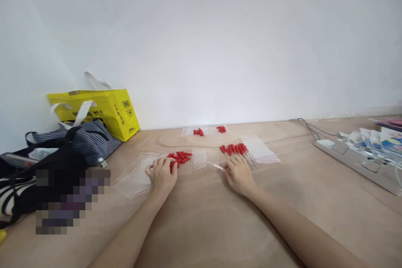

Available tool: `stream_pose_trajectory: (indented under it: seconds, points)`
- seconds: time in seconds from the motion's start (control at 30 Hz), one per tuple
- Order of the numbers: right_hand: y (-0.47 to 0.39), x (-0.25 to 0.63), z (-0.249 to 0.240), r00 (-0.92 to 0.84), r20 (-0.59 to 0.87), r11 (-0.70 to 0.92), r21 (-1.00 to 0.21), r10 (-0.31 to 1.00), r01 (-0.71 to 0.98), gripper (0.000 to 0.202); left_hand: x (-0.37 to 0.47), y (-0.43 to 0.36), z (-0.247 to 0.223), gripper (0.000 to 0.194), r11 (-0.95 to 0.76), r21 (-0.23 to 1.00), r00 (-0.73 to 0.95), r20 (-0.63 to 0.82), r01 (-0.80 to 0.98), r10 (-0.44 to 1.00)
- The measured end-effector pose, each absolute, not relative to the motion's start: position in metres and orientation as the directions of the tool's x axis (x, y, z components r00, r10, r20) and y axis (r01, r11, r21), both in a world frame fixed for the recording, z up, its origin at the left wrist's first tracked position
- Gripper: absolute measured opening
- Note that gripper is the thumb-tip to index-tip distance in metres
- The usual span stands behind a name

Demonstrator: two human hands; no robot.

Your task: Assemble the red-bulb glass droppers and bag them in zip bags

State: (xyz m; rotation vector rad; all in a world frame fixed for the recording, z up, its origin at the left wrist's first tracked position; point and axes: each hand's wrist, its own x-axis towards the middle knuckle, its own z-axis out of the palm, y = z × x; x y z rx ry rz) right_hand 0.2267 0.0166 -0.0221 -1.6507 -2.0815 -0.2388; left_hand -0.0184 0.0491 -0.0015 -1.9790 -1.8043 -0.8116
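My left hand (163, 175) has its fingers bent down at the left edge of a pile of red rubber bulbs (182, 157); what its fingertips hold, if anything, is hidden. Between the hands lies a row of clear thin tubes (199, 160). One clear tube (216, 166) is pinched in my right hand (240, 175), pointing left over the row's right end. Just beyond that hand, several droppers with red bulbs (234, 149) lie side by side, bulbs away from me. Clear plastic bags (138, 174) lie left of my left hand, and a stack of bags (260, 150) sits right of the droppers.
Near the wall, two small groups of red bulbs (198, 132) rest on clear plastic. A yellow bag (116, 113), a striped bag (91, 140) and a black bag (59, 171) stand at the left. A white power strip (354, 163) with cables and packets is at the right.
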Motion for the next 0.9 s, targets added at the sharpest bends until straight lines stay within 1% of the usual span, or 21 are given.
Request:
stream_pose_trajectory:
  seconds: [0.03, 0.1, 0.17, 0.23, 0.3, 0.37, 0.43, 0.5, 0.63, 0.67, 0.8, 0.9]
  points:
    - [0.01, 0.232, -0.024, -0.217, 0.456, 0.319, -0.158, 0.863, 0.934, 0.015, -0.015, 0.045, -0.001, 0.014, -0.192, 0.132, 0.072, 0.614, 0.972, 0.786]
    - [0.001, 0.241, -0.026, -0.256, 0.427, 0.368, -0.203, 0.867, 0.908, 0.014, -0.005, 0.036, -0.002, 0.012, -0.338, 0.152, 0.198, 0.568, 0.929, 0.799]
    - [-0.003, 0.246, -0.028, -0.231, 0.382, 0.351, -0.281, 0.895, 0.893, 0.013, 0.004, 0.028, -0.005, 0.011, -0.457, 0.193, 0.317, 0.494, 0.868, 0.81]
    - [-0.003, 0.248, -0.027, -0.19, 0.335, 0.312, -0.359, 0.923, 0.88, 0.01, 0.012, 0.022, -0.008, 0.01, -0.518, 0.245, 0.388, 0.429, 0.819, 0.816]
    - [0.0, 0.247, -0.025, -0.17, 0.3, 0.288, -0.411, 0.939, 0.865, 0.008, 0.016, 0.02, -0.012, 0.011, -0.536, 0.291, 0.417, 0.383, 0.792, 0.824]
    - [0.003, 0.243, -0.023, -0.164, 0.28, 0.277, -0.437, 0.946, 0.856, 0.012, 0.017, 0.021, -0.014, 0.014, -0.532, 0.321, 0.424, 0.35, 0.783, 0.835]
    - [0.006, 0.238, -0.023, -0.149, 0.264, 0.259, -0.452, 0.953, 0.853, 0.015, 0.017, 0.023, -0.015, 0.017, -0.525, 0.335, 0.423, 0.333, 0.782, 0.843]
    - [0.007, 0.233, -0.024, -0.132, 0.256, 0.237, -0.445, 0.958, 0.864, 0.015, 0.017, 0.025, -0.014, 0.018, -0.528, 0.342, 0.427, 0.33, 0.777, 0.842]
    - [0.004, 0.224, -0.028, -0.126, 0.336, 0.252, -0.362, 0.933, 0.898, 0.014, 0.019, 0.024, -0.014, 0.017, -0.531, 0.386, 0.417, 0.344, 0.754, 0.842]
    - [0.003, 0.222, -0.029, -0.127, 0.359, 0.261, -0.356, 0.925, 0.897, 0.014, 0.019, 0.024, -0.014, 0.017, -0.528, 0.404, 0.409, 0.346, 0.747, 0.844]
    - [-0.002, 0.214, -0.031, -0.116, 0.392, 0.293, -0.428, 0.913, 0.855, 0.016, 0.021, 0.023, -0.015, 0.016, -0.514, 0.458, 0.39, 0.343, 0.725, 0.855]
    - [-0.005, 0.21, -0.031, -0.124, 0.404, 0.314, -0.448, 0.906, 0.837, 0.018, 0.022, 0.023, -0.015, 0.017, -0.499, 0.486, 0.372, 0.338, 0.717, 0.865]
